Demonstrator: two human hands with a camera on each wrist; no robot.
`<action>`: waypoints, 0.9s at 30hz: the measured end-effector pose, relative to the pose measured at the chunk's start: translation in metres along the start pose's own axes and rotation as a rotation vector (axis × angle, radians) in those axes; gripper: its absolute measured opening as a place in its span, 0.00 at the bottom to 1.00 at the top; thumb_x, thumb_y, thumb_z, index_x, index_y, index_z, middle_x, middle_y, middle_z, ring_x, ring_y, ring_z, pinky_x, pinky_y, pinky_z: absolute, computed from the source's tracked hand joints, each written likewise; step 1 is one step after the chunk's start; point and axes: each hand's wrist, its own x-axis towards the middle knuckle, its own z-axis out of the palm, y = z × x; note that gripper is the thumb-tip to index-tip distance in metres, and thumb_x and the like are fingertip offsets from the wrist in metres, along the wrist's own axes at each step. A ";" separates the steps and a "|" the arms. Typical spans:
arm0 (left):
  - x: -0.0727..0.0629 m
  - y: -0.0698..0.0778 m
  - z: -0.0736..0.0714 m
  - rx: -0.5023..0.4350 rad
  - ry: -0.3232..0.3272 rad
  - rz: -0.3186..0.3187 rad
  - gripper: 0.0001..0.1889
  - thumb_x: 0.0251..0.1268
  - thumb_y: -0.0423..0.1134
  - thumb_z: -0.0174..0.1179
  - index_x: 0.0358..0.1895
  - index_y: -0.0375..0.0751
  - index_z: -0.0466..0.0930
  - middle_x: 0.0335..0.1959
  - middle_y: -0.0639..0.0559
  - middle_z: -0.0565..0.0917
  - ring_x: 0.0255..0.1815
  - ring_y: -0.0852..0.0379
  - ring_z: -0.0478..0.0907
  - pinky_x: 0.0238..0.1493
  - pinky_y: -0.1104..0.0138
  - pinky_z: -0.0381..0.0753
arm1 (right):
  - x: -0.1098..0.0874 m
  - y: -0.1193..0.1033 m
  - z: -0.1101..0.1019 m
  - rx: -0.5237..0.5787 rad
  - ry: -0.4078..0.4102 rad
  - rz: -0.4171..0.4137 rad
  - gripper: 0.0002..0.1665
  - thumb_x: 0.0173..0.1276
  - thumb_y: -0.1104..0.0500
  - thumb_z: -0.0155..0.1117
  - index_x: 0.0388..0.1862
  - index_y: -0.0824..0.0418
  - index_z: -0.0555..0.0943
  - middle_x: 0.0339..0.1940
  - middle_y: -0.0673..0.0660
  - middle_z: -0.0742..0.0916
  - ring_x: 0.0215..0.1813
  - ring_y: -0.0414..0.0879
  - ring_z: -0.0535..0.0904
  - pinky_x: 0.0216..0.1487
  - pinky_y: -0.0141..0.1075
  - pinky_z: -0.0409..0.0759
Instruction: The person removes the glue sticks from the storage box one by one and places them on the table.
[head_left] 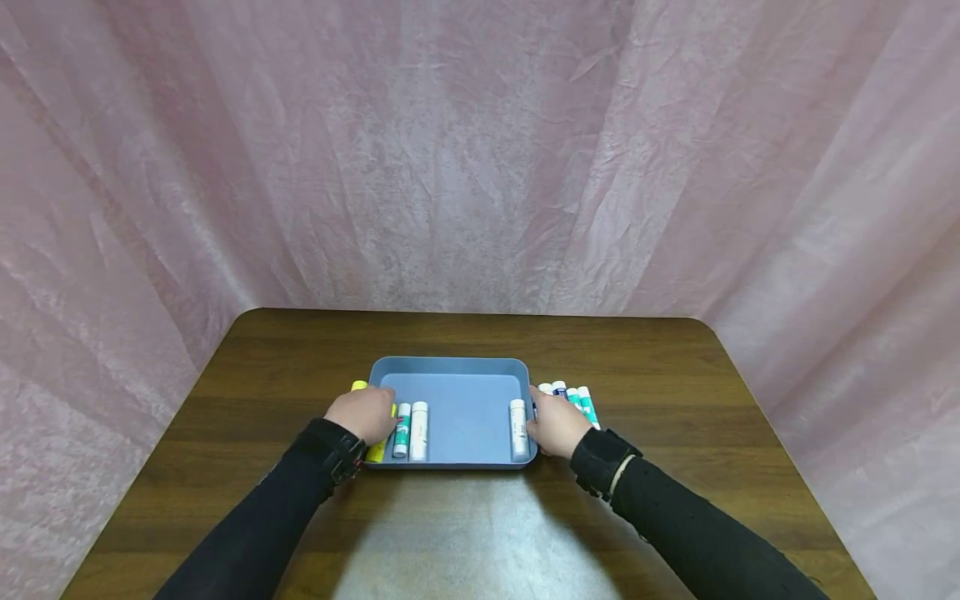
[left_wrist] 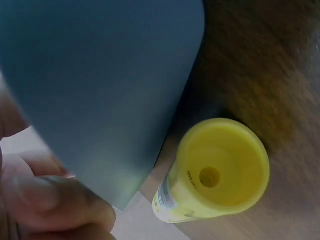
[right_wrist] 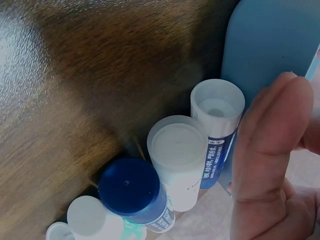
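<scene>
A blue-grey tray [head_left: 457, 362] lies on the table between both hands. My left hand [head_left: 363, 414] grips its left wall, fingers over the rim; my right hand [head_left: 558, 423] grips the right wall, thumb at the rim. Inside, at the left, are a yellow glue stick [head_left: 377, 452], a green-and-white one [head_left: 402, 431] and a white one [head_left: 418, 432]. Another white glue stick [head_left: 518, 431] lies along the right wall. Outside the tray, a yellow glue stick [left_wrist: 220, 165] is beside my left hand, partly hidden by it in the head view.
Several glue sticks, among them a blue-capped one [right_wrist: 129, 186] and a white-capped one [right_wrist: 177, 145], sit in a row right of the tray, close to my right hand. The brown wooden table [head_left: 480, 333] ends at a pink curtain [head_left: 480, 167].
</scene>
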 end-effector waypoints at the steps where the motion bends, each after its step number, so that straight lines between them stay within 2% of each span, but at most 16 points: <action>1: 0.000 0.001 0.000 0.001 0.002 -0.001 0.19 0.69 0.43 0.64 0.56 0.34 0.81 0.39 0.43 0.85 0.37 0.50 0.80 0.48 0.49 0.84 | 0.000 0.000 0.000 0.002 -0.001 0.000 0.40 0.72 0.65 0.58 0.80 0.69 0.59 0.18 0.53 0.81 0.15 0.43 0.76 0.20 0.33 0.74; 20: 0.001 0.002 0.000 0.000 0.017 0.010 0.19 0.67 0.40 0.64 0.56 0.34 0.81 0.40 0.43 0.85 0.37 0.49 0.80 0.48 0.48 0.83 | -0.001 0.000 -0.003 0.001 0.000 -0.004 0.40 0.71 0.65 0.58 0.80 0.69 0.58 0.16 0.53 0.81 0.14 0.43 0.76 0.20 0.33 0.73; 27: 0.004 -0.001 0.003 -0.019 0.006 0.007 0.20 0.67 0.42 0.64 0.57 0.35 0.80 0.40 0.44 0.85 0.37 0.50 0.80 0.49 0.48 0.83 | -0.001 0.000 -0.003 -0.003 -0.003 -0.006 0.40 0.71 0.65 0.58 0.80 0.69 0.59 0.16 0.53 0.81 0.14 0.42 0.76 0.20 0.33 0.73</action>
